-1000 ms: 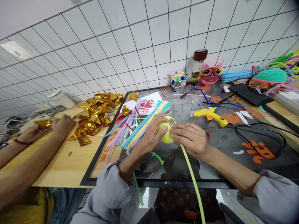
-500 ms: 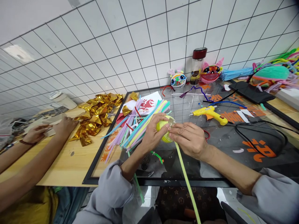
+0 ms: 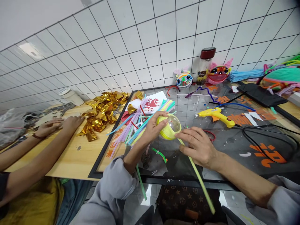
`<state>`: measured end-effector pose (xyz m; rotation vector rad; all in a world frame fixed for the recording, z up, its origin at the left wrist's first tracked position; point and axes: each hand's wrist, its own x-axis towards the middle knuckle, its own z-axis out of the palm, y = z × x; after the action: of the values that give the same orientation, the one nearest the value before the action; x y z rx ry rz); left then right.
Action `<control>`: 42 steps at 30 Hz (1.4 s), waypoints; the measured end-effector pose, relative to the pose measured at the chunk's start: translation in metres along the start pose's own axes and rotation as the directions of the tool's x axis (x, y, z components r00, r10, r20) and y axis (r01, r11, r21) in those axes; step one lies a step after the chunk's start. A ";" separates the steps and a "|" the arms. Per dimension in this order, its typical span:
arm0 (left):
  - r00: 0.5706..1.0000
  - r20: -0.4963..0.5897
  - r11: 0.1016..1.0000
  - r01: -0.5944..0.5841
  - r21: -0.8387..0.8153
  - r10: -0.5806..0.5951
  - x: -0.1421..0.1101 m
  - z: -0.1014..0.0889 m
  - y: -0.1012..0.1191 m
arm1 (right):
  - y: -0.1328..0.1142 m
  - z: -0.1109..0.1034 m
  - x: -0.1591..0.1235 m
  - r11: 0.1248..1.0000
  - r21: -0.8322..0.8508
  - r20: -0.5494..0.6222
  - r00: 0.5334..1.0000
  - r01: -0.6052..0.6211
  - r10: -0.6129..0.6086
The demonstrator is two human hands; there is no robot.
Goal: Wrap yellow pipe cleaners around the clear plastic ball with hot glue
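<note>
My left hand [image 3: 151, 131] is closed around a clear plastic ball [image 3: 173, 123] partly wrapped in yellow pipe cleaner. From the ball's lower edge a long pale yellow pipe cleaner [image 3: 199, 176] trails down past the table edge. Beside the ball, the fingers of my right hand [image 3: 202, 146] pinch that pipe cleaner near where it leaves the ball. A small metallic tip shows above the right fingers; what it belongs to I cannot make out. Behind my left hand lies a bundle of pastel pipe cleaners [image 3: 138, 128].
A yellow glue gun [image 3: 217, 115] with a black cable lies to the right. Two decorated ball faces [image 3: 184, 78] and a lidded bottle [image 3: 203, 67] stand by the wall. Gold foil pieces [image 3: 100, 112] lie left, near another person's hands [image 3: 72, 122]. A black phone [image 3: 261, 94] rests at right.
The ball has turned, so its clear side now shows. My right hand has drawn slightly away to the right, and the trailing pipe cleaner has swung right. The whole view has shifted a little.
</note>
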<state>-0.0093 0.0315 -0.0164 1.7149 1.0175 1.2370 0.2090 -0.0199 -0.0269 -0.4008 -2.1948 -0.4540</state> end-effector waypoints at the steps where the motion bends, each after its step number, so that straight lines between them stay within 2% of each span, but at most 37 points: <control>1: 1.000 0.005 1.000 0.008 -0.017 -0.008 0.001 -0.001 -0.002 | 0.002 0.000 -0.001 0.999 0.028 0.008 1.000 -0.021 0.021; 4: 1.000 0.007 1.000 0.010 -0.021 -0.010 0.003 -0.002 -0.004 | 0.005 -0.003 -0.001 0.983 0.155 0.039 0.995 -0.099 0.094; 6: 1.000 0.004 1.000 0.000 0.002 0.000 0.003 -0.002 -0.003 | 0.004 -0.006 0.000 0.939 0.285 0.076 0.981 -0.193 0.179; 9: 1.000 0.007 1.000 -0.007 0.011 0.007 0.003 -0.002 -0.001 | 0.001 -0.009 0.005 0.758 0.522 0.233 0.920 -0.391 0.314; 11: 1.000 0.009 1.000 0.000 -0.009 0.000 0.003 -0.002 -0.001 | 0.001 -0.010 0.008 0.593 0.599 0.391 0.843 -0.538 0.370; 15: 1.000 0.013 0.999 0.010 -0.039 -0.009 0.005 -0.003 -0.004 | 0.020 -0.012 0.015 0.229 0.584 0.660 0.620 -0.779 0.425; 17: 1.000 0.018 0.999 0.022 -0.048 -0.021 0.006 -0.004 -0.006 | 0.036 -0.014 0.020 0.085 0.582 0.730 0.566 -0.809 0.383; 18: 0.999 0.020 0.998 0.027 -0.050 -0.026 0.006 -0.004 -0.006 | 0.045 -0.015 0.023 0.069 0.563 0.758 0.548 -0.823 0.353; 20: 0.999 0.022 0.998 0.032 -0.051 -0.031 0.007 -0.004 -0.007 | 0.060 -0.016 0.027 0.138 0.532 0.777 0.546 -0.836 0.312; 21: 0.999 0.023 0.998 0.034 -0.049 -0.033 0.007 -0.005 -0.006 | 0.065 -0.015 0.028 0.216 0.516 0.766 0.560 -0.829 0.315; 23: 0.999 0.028 0.998 0.045 -0.044 -0.044 0.007 -0.005 -0.006 | 0.071 -0.013 0.026 0.434 0.482 0.691 0.634 -0.762 0.347; 25: 0.998 0.031 0.998 0.048 -0.040 -0.047 0.006 -0.005 -0.006 | 0.070 -0.009 0.021 0.623 0.444 0.571 0.739 -0.644 0.357; 27: 0.999 0.028 0.998 0.042 -0.040 -0.041 0.005 -0.006 -0.006 | 0.066 -0.005 0.014 0.727 0.424 0.457 0.821 -0.540 0.343; 29: 0.999 0.029 0.998 0.045 -0.045 -0.043 0.005 -0.006 -0.006 | 0.061 -0.002 0.008 0.771 0.422 0.366 0.868 -0.476 0.336; 33: 0.998 0.042 0.996 0.050 -0.079 -0.047 0.005 -0.007 -0.007 | 0.055 0.004 0.002 0.823 0.405 0.238 0.915 -0.398 0.325; 37: 0.998 0.065 0.995 0.031 -0.096 -0.025 0.007 -0.008 -0.011 | 0.053 0.004 -0.001 0.954 0.118 0.154 0.954 -0.277 0.258; 40: 0.997 0.076 0.995 0.017 -0.101 -0.010 0.008 -0.010 -0.014 | 0.046 0.002 -0.001 0.979 -0.090 0.106 0.976 -0.182 0.191; 42: 0.997 0.081 0.993 0.015 -0.115 -0.005 0.009 -0.011 -0.015 | 0.040 0.001 0.002 0.979 -0.169 0.051 0.991 -0.112 0.122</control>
<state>-0.0202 0.0464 -0.0244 1.6550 0.8892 1.1874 0.2247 0.0161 -0.0184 -0.6381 -2.1856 -0.5683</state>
